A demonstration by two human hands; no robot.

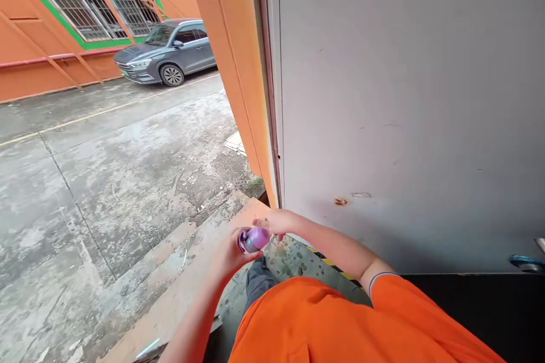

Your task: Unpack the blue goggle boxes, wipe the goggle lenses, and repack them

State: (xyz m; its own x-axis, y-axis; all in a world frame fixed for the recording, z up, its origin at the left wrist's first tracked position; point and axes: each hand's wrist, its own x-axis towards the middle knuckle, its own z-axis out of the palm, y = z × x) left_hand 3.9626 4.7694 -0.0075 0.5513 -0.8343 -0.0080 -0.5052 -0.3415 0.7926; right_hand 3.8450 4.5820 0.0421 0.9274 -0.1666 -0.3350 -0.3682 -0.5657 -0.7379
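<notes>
A small bottle with a shiny purple cap [259,236] and a silvery band sits in my left hand [232,255], whose fingers and thumb wrap round it. The bottle tilts toward the door side, and its lower part is hidden by the hand. Just beyond the cap, my right hand [275,223] hovers close by with its fingers apart and nothing visible in them. Whether any of its fingers touch the cap, I cannot tell. Both hands are in front of my orange shirt [323,323], above a doorstep.
A large grey door panel [383,96] stands to the right, beside an orange wall edge [238,68]. Yellow-black tape [336,267] runs along the floor. Outside are a concrete step [170,283], cracked paving [128,176], and a parked grey car [170,51] near a barred window.
</notes>
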